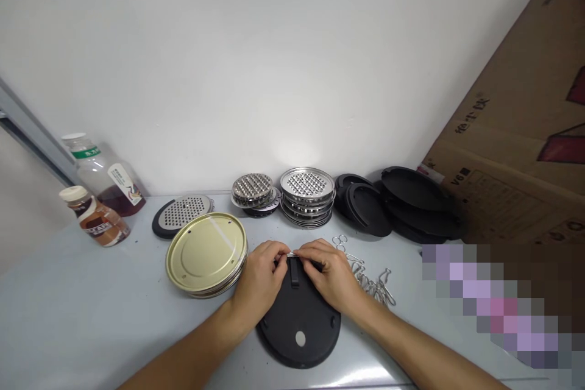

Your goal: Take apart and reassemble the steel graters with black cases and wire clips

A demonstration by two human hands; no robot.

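Note:
A black round plastic base (292, 311) lies on the table in front of me, with a short raised bar near its far edge and a pale oval spot towards me. At its far edge, my left hand (262, 271) and my right hand (331, 271) pinch a small wire clip (291, 254) between thumbs and fingers. Most of the clip is hidden by my fingertips. Several similar loose wire clips (377, 286) lie in a tangle right of my right hand. Close to my left hand stands a stack of gold-coloured round metal lids (205, 253).
Along the wall stand stacked grater discs (307, 184), a smaller stack (252, 189), a grater in a black frame (185, 213), black frames (365, 207) and black trays (414, 192). Two bottles (98, 219) (116, 186) stand left; a cardboard box (512, 152) is right.

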